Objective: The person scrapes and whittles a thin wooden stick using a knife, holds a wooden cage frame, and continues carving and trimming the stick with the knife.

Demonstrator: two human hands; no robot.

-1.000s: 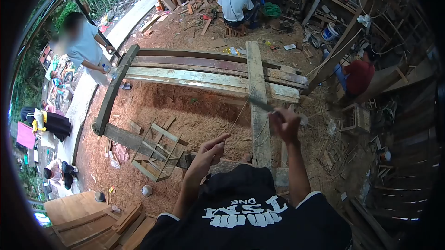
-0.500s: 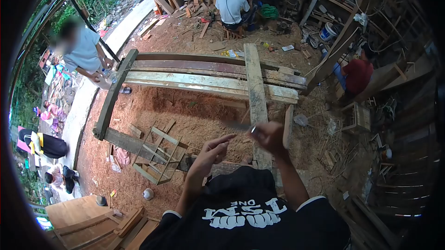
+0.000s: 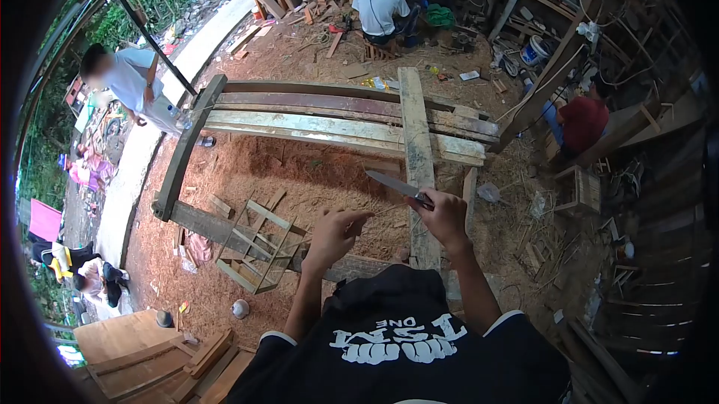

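My right hand (image 3: 443, 218) is closed around the handle of a knife (image 3: 392, 182), its blade pointing up and to the left over the sawdust. To the left, my left hand (image 3: 335, 238) has its fingers curled and pinched together. A thin pale strip (image 3: 391, 209) appears to stick out from its fingertips toward the knife hand; its other end is hidden in the grip. Just left of that hand, a small frame of thin wooden slats (image 3: 258, 248) rests against a low plank (image 3: 201, 226).
Long boards (image 3: 314, 123) lie across a wooden frame ahead, crossed by an upright-running plank (image 3: 416, 131). One person (image 3: 380, 11) sits at the back, another (image 3: 583, 121) at the right, and a third (image 3: 131, 82) stands at the left. A wooden stool (image 3: 578, 190) stands right.
The knife, blurred before, now shows clearly, with its blade angled further up. My left hand has shifted slightly, its index finger more bent. The standing person at the left has turned and leaned.
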